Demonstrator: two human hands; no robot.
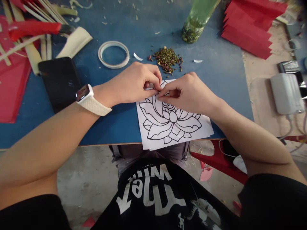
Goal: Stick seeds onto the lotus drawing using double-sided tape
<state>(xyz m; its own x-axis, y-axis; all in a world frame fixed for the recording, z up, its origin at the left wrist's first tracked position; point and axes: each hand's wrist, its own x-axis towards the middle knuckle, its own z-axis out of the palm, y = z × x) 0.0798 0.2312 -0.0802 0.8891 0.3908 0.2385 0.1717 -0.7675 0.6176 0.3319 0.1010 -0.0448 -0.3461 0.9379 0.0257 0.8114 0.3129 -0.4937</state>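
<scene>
A white sheet with a black-outlined lotus drawing [173, 126] lies at the table's front edge, a second sheet's edge showing beneath it. Over its upper part, my left hand [136, 81] and my right hand [189, 94] meet at the fingertips. Both pinch thumb against index finger; whatever sits between them is too small to make out. Just beyond my hands is a pile of green and reddish beans [168, 59]. My left wrist wears a watch [83, 93] with a pale band.
Left of the beans lies a roll of tape [113, 54]. A black phone [61, 83] rests near my left forearm, below plant strips and a red-handled tool [35, 28]. A green bottle [198, 20], red paper [251, 25] and a white charger [287, 93] stand farther right.
</scene>
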